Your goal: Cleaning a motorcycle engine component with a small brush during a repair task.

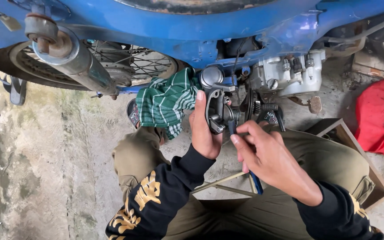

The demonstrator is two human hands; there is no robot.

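Head view looks down past two black sleeves with gold print to a blue motorbike [165, 22] standing on a stained concrete floor [36, 146]. The left hand [203, 129] wraps around a dark metal carburettor [218, 106], thumb up along its left side, the grip pressed tight on the part. The carburettor sits just below the bike's frame, between a green checked cloth [165, 102] on its left and the grey engine [289, 73] on its right; the cloth hangs from the frame and touches the back of the left hand.

The right hand [267, 155] pinches a blue-handled screwdriver [256, 182] between thumb and fingers, its grip closed on the shaft. The dark tip end meets the lower side of the carburettor, and the blue handle juts out beneath the palm toward the person's lap.

A chrome exhaust pipe [74, 60] slants across the upper left, in front of a spoked wheel [129, 62]. The person squats in khaki trousers [138, 155]. A wooden box [361, 155] lies near the right knee, and a red bag [381, 118] rests on the floor at the right edge.
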